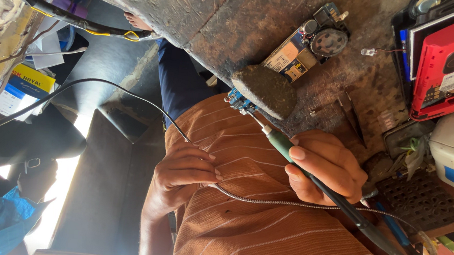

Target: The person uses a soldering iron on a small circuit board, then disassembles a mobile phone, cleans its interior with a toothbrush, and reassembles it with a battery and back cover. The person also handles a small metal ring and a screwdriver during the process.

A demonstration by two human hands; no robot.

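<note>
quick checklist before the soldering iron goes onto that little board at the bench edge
1. Grip on the iron: the right hand wraps the soldering iron by its handle, ok.
2. Tip on target: the tip sits right by the small blue circuit board at the edge of the workbench, but contact cannot be told.
3. Board held firm: it sits partly under a dark stone-like block; whether that pins it, cannot tell.
4. Wire hand: the left hand pinches a thin black wire clear of the tip, ok.
5. Iron cord: the braided cord trails across the lap, not ok.
</note>
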